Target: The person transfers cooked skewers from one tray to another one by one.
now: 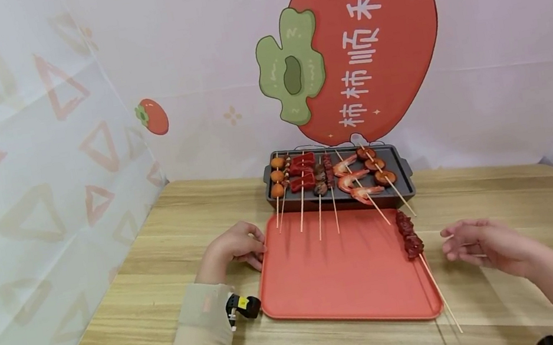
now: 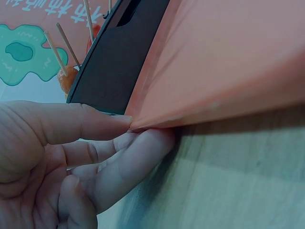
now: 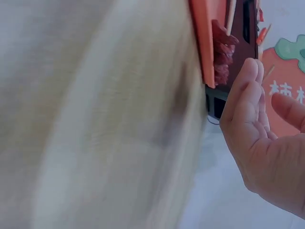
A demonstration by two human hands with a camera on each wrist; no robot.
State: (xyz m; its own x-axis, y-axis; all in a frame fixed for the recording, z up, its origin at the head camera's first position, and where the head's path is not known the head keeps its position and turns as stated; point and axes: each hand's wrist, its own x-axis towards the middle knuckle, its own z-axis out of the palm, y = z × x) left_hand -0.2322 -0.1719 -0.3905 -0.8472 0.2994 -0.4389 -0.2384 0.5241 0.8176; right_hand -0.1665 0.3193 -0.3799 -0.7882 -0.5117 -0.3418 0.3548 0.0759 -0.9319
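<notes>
A flat red tray (image 1: 344, 269) lies on the wooden table in front of a dark grill pan. My left hand (image 1: 236, 247) pinches the tray's left edge between thumb and fingers, as the left wrist view shows close up. Along the tray's right rim lies a skewer of dark red meat (image 1: 409, 236), its bare stick running past the near corner. To the right of that skewer, my right hand (image 1: 480, 243) hovers apart from the tray, holding nothing, fingers loosely bent. In the right wrist view its fingers (image 3: 245, 102) show beside the tray and the meat.
The dark grill pan (image 1: 398, 163) at the back bears several skewers, among them shrimp (image 1: 355, 181), orange balls (image 1: 277, 177) and red squares (image 1: 303, 171). Their sticks reach over the tray's far edge. Printed cloth walls (image 1: 212, 98) stand behind and at both sides of the table (image 1: 131, 313).
</notes>
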